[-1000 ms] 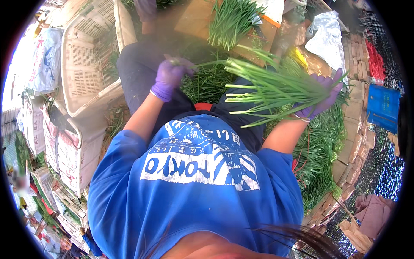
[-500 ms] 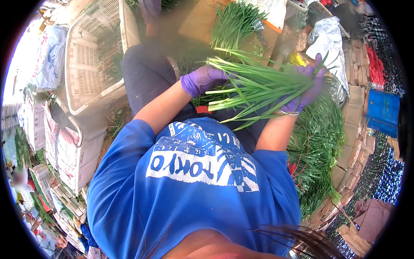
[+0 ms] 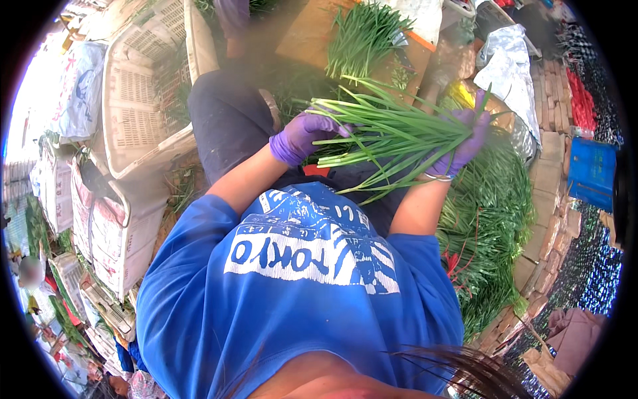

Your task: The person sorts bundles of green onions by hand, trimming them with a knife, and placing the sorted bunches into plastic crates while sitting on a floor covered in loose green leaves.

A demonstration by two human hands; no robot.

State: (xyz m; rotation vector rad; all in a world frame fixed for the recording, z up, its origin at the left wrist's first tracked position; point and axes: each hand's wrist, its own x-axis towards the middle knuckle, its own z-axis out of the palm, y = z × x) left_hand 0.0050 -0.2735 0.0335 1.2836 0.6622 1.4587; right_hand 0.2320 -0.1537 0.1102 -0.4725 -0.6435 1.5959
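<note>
A loose bunch of garlic chives (image 3: 392, 136) fans out in front of my chest, with pale stalk ends to the left and leafy tips to the right. My right hand (image 3: 462, 146), in a purple glove, grips the leafy part, its thumb side raised. At the stalk ends is my left hand (image 3: 302, 136), also gloved in purple. Its fingers are curled at the upper stalks, and the leaves partly hide the fingertips. Beyond the bunch, a pile of chives (image 3: 365, 40) lies on a brown board (image 3: 306, 33).
A large heap of chives (image 3: 492, 233) lies by my right arm, with a red string on it. At left stand an off-white plastic crate (image 3: 143, 100) and white sacks (image 3: 109, 226). Silver sheeting (image 3: 508, 66) and a blue container (image 3: 591, 169) are at right. Another person's arm (image 3: 232, 20) shows at the top.
My left hand has shifted slightly left and down, its fingers now curled at the upper stalks. My right hand has come slightly left and lower with the bunch.
</note>
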